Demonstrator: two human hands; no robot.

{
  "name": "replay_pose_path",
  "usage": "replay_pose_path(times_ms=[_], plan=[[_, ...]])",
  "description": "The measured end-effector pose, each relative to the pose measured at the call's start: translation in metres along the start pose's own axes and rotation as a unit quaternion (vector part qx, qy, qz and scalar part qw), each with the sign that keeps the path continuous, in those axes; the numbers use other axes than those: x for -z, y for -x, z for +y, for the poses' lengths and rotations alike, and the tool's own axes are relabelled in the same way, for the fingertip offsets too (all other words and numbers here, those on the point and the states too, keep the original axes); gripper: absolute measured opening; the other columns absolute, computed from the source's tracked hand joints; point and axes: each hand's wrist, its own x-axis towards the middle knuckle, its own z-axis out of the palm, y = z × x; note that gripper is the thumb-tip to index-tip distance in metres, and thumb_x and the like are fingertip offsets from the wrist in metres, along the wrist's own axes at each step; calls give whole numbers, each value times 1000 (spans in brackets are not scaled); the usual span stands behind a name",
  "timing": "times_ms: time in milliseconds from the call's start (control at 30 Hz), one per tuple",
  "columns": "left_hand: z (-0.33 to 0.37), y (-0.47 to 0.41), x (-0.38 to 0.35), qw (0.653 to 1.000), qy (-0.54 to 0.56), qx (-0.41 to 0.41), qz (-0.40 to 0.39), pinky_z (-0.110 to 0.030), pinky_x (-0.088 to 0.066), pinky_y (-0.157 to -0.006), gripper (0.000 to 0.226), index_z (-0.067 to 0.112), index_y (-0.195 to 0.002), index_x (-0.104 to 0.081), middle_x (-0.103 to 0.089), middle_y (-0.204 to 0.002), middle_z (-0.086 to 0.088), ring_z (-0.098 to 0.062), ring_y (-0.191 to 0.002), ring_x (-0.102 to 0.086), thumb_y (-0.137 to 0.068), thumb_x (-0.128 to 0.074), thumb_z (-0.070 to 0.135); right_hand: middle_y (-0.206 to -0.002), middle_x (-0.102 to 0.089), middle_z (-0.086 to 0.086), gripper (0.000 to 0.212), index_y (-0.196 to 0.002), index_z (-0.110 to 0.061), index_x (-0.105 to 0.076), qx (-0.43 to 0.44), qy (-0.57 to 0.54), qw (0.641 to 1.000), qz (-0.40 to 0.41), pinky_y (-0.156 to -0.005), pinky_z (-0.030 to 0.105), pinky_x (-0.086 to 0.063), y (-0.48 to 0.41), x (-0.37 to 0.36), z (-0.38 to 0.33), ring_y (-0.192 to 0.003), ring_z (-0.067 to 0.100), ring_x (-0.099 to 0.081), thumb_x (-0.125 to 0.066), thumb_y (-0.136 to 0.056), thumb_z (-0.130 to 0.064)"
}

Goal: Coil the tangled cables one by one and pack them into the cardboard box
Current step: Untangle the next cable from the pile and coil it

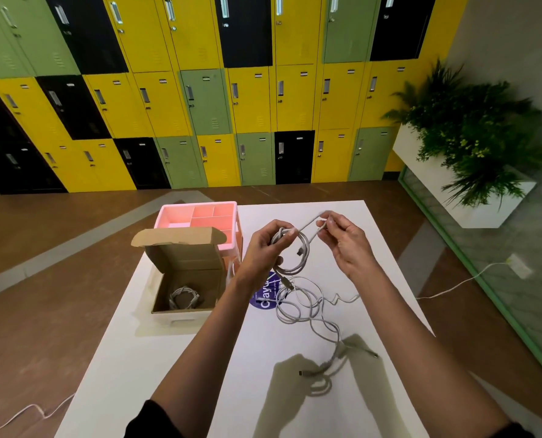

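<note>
The loops of the grey braided cable, gripped in the curled left hand above the white counter, could be lost if that grip is relaxed, or its hanging end caught in the tangled grey cables below. The free strand is pinched by the raised right hand, near the open brown cardboard box.

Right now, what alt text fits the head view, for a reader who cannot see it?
The left hand grips a part-wound coil of grey cable while the right hand pinches the strand leading off it. Tangled cables lie on the white table below, and an open cardboard box holds one coiled cable.
</note>
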Motion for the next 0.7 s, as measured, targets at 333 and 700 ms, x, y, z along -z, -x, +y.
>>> replay_pose_path(times_ms=[333,700], plan=[[-3,-3,4,1000,7,-3,24,-22,-29,-49,7,22,-86,-62,-52,-72,2,-13,-63,-41,-92,-60,22,-80,-63,11,24,-116,3,-58,-84,13,996,-16,-63,16,-56,7,-16,7,-65,10,-65,-48,-94,6],[-11,-7,4,996,1,-27,80,-14,-37,-49,6,15,-87,-59,-58,-71,1,-2,-58,-50,-93,-59,15,-91,-66,3,28,-122,-10,-58,-113,184,963,-163,-91,35,-46,17,-22,-3,-86,13,-60,-45,-100,-21]])
